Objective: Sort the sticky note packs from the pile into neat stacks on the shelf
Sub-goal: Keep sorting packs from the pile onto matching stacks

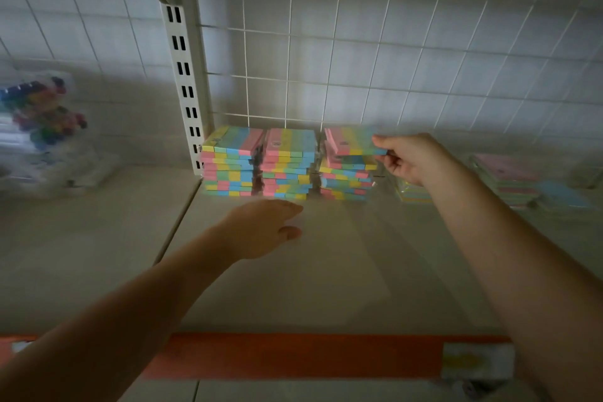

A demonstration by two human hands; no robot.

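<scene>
Three stacks of striped pastel sticky note packs stand side by side at the back of the shelf (326,271): a left stack (228,170), a middle stack (287,170) and a right stack (346,179). My right hand (411,160) pinches the right end of a pack (352,142) that lies tilted on top of the right stack. My left hand (264,225) hovers low over the shelf in front of the middle stack, fingers extended and holding nothing. The picture is blurred.
A loose pile of pink, green and blue note packs (518,179) lies at the right of the shelf. A clear bag of coloured items (42,127) sits on the neighbouring shelf at left. A slotted upright (184,88) and wire grid back the shelf. An orange price strip (293,356) marks its front edge.
</scene>
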